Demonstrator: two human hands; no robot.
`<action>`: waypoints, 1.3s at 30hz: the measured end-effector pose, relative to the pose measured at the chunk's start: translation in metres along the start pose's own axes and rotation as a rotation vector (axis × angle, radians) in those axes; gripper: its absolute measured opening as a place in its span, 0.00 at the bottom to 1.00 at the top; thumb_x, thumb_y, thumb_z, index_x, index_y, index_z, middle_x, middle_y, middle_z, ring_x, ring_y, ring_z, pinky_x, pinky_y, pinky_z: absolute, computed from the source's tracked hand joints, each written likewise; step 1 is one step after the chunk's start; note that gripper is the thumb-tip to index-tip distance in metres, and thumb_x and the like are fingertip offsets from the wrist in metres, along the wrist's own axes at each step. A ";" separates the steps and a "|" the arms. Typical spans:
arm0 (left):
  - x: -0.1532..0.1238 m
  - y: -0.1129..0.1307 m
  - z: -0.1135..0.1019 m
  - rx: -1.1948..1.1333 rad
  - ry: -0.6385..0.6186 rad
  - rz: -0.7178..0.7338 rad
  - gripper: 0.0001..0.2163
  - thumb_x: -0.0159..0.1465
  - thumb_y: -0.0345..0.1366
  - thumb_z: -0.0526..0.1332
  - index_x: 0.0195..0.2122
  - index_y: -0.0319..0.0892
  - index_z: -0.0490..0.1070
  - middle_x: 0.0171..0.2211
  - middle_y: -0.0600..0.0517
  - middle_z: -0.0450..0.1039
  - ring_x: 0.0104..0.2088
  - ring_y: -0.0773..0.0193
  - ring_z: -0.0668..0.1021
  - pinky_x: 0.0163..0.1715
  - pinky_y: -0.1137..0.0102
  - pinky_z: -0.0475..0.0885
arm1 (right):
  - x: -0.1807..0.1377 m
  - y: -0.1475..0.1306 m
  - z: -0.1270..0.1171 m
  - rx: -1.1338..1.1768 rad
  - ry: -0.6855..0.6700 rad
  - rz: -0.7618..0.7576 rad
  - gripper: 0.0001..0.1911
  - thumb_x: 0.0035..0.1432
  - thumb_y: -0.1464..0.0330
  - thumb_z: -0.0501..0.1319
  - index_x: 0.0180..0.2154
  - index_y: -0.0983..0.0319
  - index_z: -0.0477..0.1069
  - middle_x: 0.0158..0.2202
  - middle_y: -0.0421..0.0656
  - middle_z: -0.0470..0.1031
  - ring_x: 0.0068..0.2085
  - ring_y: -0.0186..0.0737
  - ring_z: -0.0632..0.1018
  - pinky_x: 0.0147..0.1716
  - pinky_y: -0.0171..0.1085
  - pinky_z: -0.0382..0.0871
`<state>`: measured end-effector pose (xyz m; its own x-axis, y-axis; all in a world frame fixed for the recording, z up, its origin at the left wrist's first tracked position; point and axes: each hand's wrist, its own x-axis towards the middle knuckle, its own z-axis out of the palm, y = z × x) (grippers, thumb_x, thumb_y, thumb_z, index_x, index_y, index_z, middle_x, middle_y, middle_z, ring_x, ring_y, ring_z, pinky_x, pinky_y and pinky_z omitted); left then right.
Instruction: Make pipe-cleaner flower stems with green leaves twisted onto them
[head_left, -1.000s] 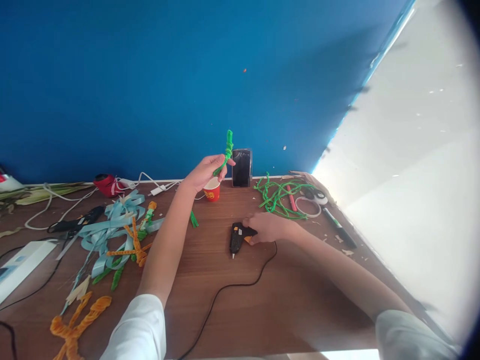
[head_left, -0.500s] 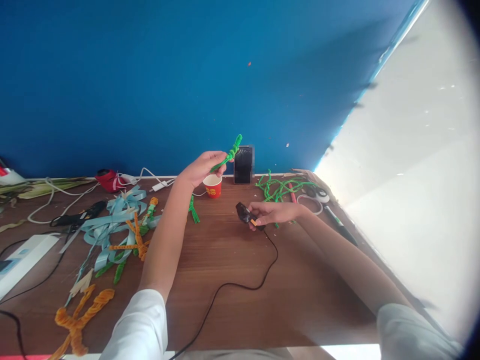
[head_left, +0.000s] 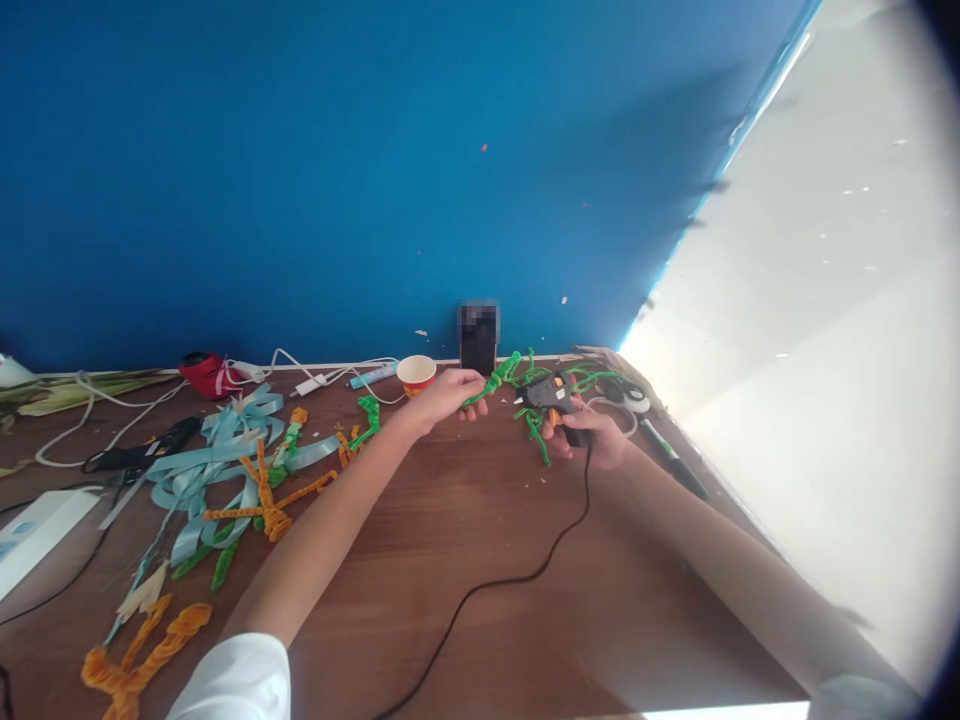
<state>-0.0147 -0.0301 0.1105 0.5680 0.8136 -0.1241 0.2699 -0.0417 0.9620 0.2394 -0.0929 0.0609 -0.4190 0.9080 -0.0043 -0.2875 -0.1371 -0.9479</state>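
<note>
Nearest us, a white cotton sleeve (head_left: 232,680) covers the upper left arm, and a thin black power cord (head_left: 496,580) snakes across the brown wood-grain table (head_left: 375,590) to the black hot glue gun (head_left: 551,392). Our right hand (head_left: 592,437) is clenched around the gun's grip, with the gun level and its nozzle turned left, apparently so that it faces the work. We cannot tell whether a finger is pressing the trigger.

Our left hand (head_left: 442,392) grasps the knotted green pipe-cleaner twist (head_left: 491,380) between fingers and thumb. The twist is raised off the table and reaches toward the gun, its free end just beside the nozzle, perhaps to keep it within the gun's reach.

Loose bright-green pipe cleaners (head_left: 536,430) lie beneath the right hand. Left of them sprawl pale-blue satin ribbons (head_left: 202,460) and an orange chenille figure (head_left: 266,510). Farther off, a red-and-white paper cup (head_left: 416,372) and a blurred upright phone (head_left: 478,338) stand against the deep-blue wall (head_left: 375,180).
</note>
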 end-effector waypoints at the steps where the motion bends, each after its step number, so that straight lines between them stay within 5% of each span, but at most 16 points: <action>1: 0.000 -0.008 0.006 0.010 0.010 -0.011 0.17 0.61 0.50 0.57 0.35 0.39 0.68 0.28 0.49 0.74 0.23 0.70 0.72 0.23 0.74 0.63 | -0.003 0.006 0.001 0.024 0.018 -0.009 0.12 0.46 0.63 0.61 0.33 0.61 0.65 0.28 0.41 0.73 0.19 0.31 0.64 0.17 0.34 0.55; 7: 0.004 -0.062 0.027 0.003 0.064 -0.024 0.14 0.61 0.48 0.56 0.32 0.40 0.65 0.24 0.52 0.73 0.19 0.72 0.68 0.20 0.76 0.58 | -0.002 0.032 0.015 0.093 0.114 -0.079 0.10 0.50 0.66 0.62 0.35 0.61 0.66 0.36 0.44 0.74 0.26 0.33 0.69 0.20 0.33 0.59; 13: 0.002 -0.086 0.033 -0.051 0.146 0.003 0.15 0.62 0.50 0.54 0.34 0.41 0.63 0.21 0.55 0.71 0.17 0.73 0.67 0.18 0.77 0.57 | 0.005 0.044 0.021 -0.054 0.223 -0.137 0.13 0.51 0.64 0.65 0.37 0.61 0.66 0.42 0.46 0.76 0.28 0.34 0.73 0.23 0.34 0.65; 18: 0.002 -0.093 0.037 -0.043 0.202 0.034 0.15 0.64 0.50 0.51 0.33 0.42 0.62 0.17 0.58 0.64 0.16 0.73 0.65 0.19 0.77 0.59 | 0.005 0.050 0.024 -0.285 0.253 -0.186 0.14 0.53 0.62 0.65 0.40 0.62 0.69 0.38 0.46 0.77 0.30 0.36 0.74 0.26 0.36 0.67; 24: -0.001 -0.095 0.045 0.054 0.214 0.095 0.15 0.65 0.49 0.50 0.37 0.42 0.63 0.19 0.56 0.68 0.18 0.70 0.68 0.21 0.75 0.62 | 0.006 0.053 0.024 -0.379 0.381 -0.294 0.16 0.54 0.59 0.64 0.41 0.61 0.69 0.42 0.47 0.76 0.30 0.36 0.74 0.26 0.36 0.68; 29: -0.004 -0.091 0.047 0.182 0.239 0.138 0.12 0.67 0.45 0.48 0.35 0.43 0.62 0.25 0.55 0.72 0.20 0.70 0.70 0.27 0.73 0.65 | 0.003 0.057 0.023 -0.533 0.429 -0.269 0.15 0.51 0.58 0.66 0.34 0.63 0.72 0.31 0.44 0.75 0.28 0.37 0.73 0.25 0.36 0.68; 35: -0.005 -0.087 0.047 0.288 0.364 0.144 0.12 0.68 0.44 0.45 0.40 0.44 0.63 0.27 0.55 0.67 0.29 0.66 0.71 0.33 0.71 0.64 | 0.000 0.057 0.024 -0.588 0.458 -0.315 0.14 0.56 0.58 0.62 0.37 0.63 0.74 0.33 0.46 0.76 0.29 0.38 0.74 0.28 0.38 0.70; 39: -0.007 -0.082 0.049 0.358 0.393 0.154 0.17 0.68 0.47 0.43 0.34 0.44 0.65 0.27 0.52 0.68 0.30 0.63 0.72 0.35 0.69 0.63 | 0.001 0.055 0.024 -0.576 0.442 -0.321 0.13 0.55 0.59 0.62 0.35 0.62 0.75 0.33 0.46 0.77 0.29 0.38 0.73 0.28 0.37 0.70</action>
<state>-0.0027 -0.0608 0.0208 0.3070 0.9350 0.1774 0.4934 -0.3158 0.8105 0.2025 -0.1091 0.0163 0.0244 0.9580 0.2856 0.2051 0.2748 -0.9394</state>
